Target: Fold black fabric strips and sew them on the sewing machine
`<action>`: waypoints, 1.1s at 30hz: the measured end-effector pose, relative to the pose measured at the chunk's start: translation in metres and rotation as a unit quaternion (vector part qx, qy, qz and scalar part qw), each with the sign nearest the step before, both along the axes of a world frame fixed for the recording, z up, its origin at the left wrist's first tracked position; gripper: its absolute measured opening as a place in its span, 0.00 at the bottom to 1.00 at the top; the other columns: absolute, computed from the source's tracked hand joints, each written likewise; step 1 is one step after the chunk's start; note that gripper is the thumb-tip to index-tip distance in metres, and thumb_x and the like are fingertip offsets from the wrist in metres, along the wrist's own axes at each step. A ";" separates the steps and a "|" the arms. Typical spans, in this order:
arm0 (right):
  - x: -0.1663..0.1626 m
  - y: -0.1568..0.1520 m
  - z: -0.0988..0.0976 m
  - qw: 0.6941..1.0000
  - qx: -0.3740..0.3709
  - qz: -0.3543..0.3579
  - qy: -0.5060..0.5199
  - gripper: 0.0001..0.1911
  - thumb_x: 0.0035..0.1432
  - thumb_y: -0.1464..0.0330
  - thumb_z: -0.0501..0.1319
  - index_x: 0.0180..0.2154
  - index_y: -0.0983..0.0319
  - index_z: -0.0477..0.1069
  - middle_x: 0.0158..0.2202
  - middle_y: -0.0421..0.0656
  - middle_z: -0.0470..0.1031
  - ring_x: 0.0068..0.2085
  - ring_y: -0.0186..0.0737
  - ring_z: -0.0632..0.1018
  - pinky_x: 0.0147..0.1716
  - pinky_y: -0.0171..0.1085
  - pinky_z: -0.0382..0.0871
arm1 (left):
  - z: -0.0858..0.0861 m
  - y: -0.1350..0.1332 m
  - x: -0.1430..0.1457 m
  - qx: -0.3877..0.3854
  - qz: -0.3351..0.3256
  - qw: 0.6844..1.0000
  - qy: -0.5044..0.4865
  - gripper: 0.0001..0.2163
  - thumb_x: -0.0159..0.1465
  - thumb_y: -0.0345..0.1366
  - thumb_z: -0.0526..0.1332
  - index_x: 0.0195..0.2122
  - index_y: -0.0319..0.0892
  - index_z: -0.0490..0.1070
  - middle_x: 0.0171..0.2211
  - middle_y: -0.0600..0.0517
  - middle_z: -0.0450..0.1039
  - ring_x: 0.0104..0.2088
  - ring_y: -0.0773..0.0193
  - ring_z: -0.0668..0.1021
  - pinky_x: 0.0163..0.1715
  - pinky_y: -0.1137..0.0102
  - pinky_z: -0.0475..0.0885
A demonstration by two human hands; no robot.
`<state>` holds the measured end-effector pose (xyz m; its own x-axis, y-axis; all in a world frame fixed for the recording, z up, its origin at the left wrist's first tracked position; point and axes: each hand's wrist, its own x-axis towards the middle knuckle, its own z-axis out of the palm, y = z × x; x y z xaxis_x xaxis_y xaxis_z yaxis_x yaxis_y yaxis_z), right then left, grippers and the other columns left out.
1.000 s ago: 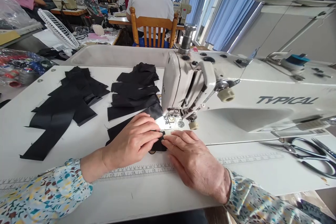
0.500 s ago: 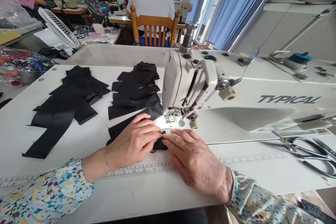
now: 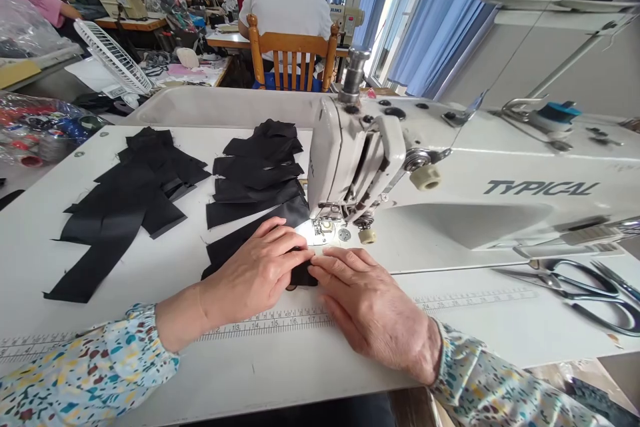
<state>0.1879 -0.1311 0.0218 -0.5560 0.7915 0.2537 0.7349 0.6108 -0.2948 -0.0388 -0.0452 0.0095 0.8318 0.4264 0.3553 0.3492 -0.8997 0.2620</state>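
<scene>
My left hand (image 3: 255, 275) and my right hand (image 3: 367, 303) meet in front of the sewing machine, with their fingertips on a small folded piece of black fabric (image 3: 303, 275). That piece is partly hidden by my fingers. A longer black strip (image 3: 250, 237) runs from under my left hand towards the presser foot (image 3: 325, 227) of the white sewing machine (image 3: 355, 160). Two loose piles of black satin strips (image 3: 257, 170) (image 3: 133, 200) lie left of the machine. The nearer pile lies just beyond my left hand.
Steel scissors (image 3: 565, 287) lie on the white table (image 3: 500, 310) to the right, beyond a measuring tape (image 3: 265, 323) along its near side. A person in a white shirt (image 3: 285, 3) sits on a wooden chair (image 3: 293, 53) ahead. A fan (image 3: 113, 57) and plastic bags (image 3: 35, 127) stand at left.
My left fingertips have shifted slightly rightward over the small black piece. Both hands stay on it, and the view has shifted only a little.
</scene>
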 end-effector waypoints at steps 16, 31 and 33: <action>0.004 0.007 -0.005 0.999 0.003 -0.041 -0.015 0.21 0.71 0.68 0.53 0.61 0.66 0.70 0.61 0.50 0.75 0.60 0.54 0.73 0.60 0.57 0.67 | 0.004 0.011 0.005 0.022 0.005 1.000 0.018 0.19 0.69 0.20 0.52 0.56 0.41 0.72 0.46 0.46 0.72 0.50 0.56 0.72 0.62 0.49 0.64; 0.005 0.000 -0.003 1.000 -0.012 -0.025 -0.013 0.22 0.71 0.66 0.54 0.63 0.64 0.69 0.63 0.48 0.73 0.63 0.55 0.69 0.62 0.56 0.64 | 0.002 0.016 0.009 0.039 0.021 0.999 0.010 0.11 0.73 0.33 0.58 0.54 0.44 0.75 0.41 0.48 0.71 0.45 0.56 0.71 0.53 0.54 0.72; 0.006 -0.002 -0.005 1.000 -0.008 -0.028 -0.009 0.22 0.72 0.66 0.54 0.63 0.64 0.69 0.64 0.47 0.73 0.64 0.55 0.69 0.62 0.56 0.64 | 0.000 0.019 0.001 0.087 0.065 0.994 0.016 0.10 0.73 0.36 0.58 0.50 0.41 0.77 0.41 0.46 0.72 0.46 0.54 0.72 0.53 0.52 0.72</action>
<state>0.1937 -0.1336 0.0171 -0.5156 0.8249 0.2316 0.7726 0.5645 -0.2905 -0.0373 -0.0260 0.0100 0.7854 0.4662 0.4072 0.4716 -0.8768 0.0943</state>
